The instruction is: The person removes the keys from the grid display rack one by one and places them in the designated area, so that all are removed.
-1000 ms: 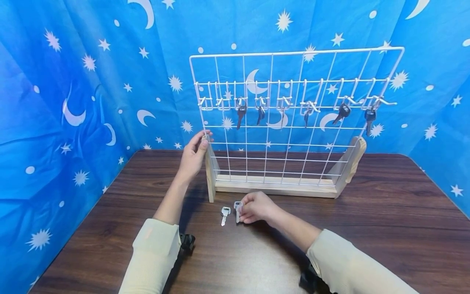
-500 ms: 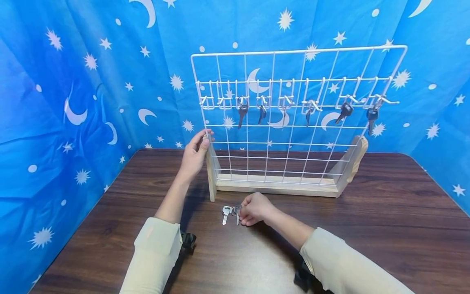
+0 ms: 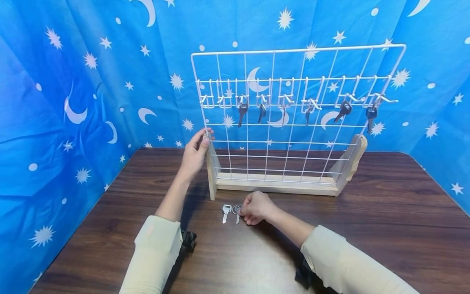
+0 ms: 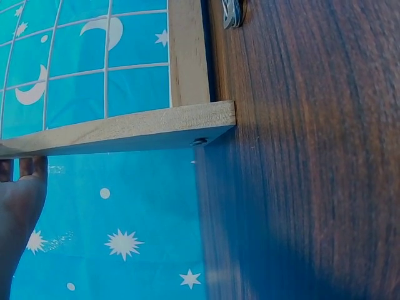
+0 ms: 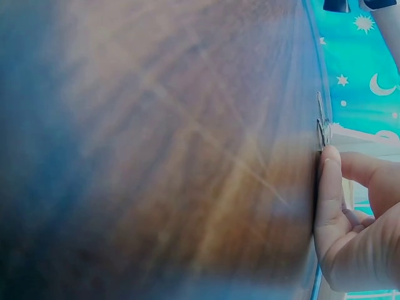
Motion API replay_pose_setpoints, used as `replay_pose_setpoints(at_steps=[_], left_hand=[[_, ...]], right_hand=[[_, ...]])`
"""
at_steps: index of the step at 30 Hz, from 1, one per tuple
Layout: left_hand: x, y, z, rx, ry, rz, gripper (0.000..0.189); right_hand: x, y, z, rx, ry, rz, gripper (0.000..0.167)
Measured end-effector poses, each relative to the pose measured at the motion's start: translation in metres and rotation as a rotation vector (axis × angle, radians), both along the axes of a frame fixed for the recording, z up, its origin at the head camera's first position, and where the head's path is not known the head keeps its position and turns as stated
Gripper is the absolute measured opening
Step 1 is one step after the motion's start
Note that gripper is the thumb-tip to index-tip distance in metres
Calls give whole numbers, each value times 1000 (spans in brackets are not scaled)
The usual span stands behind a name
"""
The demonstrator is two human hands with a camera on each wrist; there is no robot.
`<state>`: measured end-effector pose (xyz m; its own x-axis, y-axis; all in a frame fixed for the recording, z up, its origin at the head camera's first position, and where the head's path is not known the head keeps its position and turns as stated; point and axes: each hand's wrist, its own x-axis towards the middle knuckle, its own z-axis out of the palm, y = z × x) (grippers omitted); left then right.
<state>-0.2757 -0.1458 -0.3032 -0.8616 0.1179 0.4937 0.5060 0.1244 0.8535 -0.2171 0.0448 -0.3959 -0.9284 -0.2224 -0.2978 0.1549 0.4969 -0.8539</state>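
Observation:
My left hand (image 3: 193,153) grips the top of the left wooden upright (image 3: 211,173) of a white wire grid rack (image 3: 273,141). In the left wrist view, fingers (image 4: 39,167) reach behind that wood. In front of the rack, my right hand (image 3: 258,208) is low over the table and pinches a silver key (image 3: 238,217) with a ring, between thumb and index finger; the fingers partly hide it. Just left of it a second silver key (image 3: 225,214) lies flat on the table. The right wrist view shows the thumb (image 5: 330,187) and fingertip meeting at the keys.
Several dark keys (image 3: 242,111) hang from white hooks along the grid's upper part. The two leftmost hooks (image 3: 207,101) carry no key. The rack's wooden base (image 3: 275,185) stands on the dark wood table (image 3: 396,228). A blue star-patterned cloth (image 3: 110,73) hangs behind.
The key at my right fingers has shifted slightly and its ring now shows beside the other key. My right hand has barely moved; the left hand keeps its grip on the rack.

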Motion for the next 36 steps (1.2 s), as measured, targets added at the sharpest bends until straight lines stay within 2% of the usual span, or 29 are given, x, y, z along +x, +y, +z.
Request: replay_pose_setpoints(at_steps=[2, 11, 15, 18, 24, 28, 36], left_hand=[[3, 2, 4, -1, -8, 1, 36], [3, 2, 4, -7, -3, 2, 36], [-9, -2, -6, 5, -6, 2, 37], [-18, -5, -16, 17, -3, 1, 38], [-19, -4, -20, 8, 29, -2, 39], [-16, -4, -18, -3, 15, 5, 38], [2, 1, 0, -15, 0, 2, 36]], right_hand=[[0, 0, 0, -2, 0, -4, 16], [-1, 3, 2, -31, -35, 9, 19], [-2, 6, 5, -26, -4, 29, 19], [-4, 11, 9, -51, 65, 61, 17], [-8, 20, 30, -202, 242, 143, 12], [-12, 25, 51, -270, 343, 107, 16], [-24, 29, 90, -313, 510, -35, 17]])
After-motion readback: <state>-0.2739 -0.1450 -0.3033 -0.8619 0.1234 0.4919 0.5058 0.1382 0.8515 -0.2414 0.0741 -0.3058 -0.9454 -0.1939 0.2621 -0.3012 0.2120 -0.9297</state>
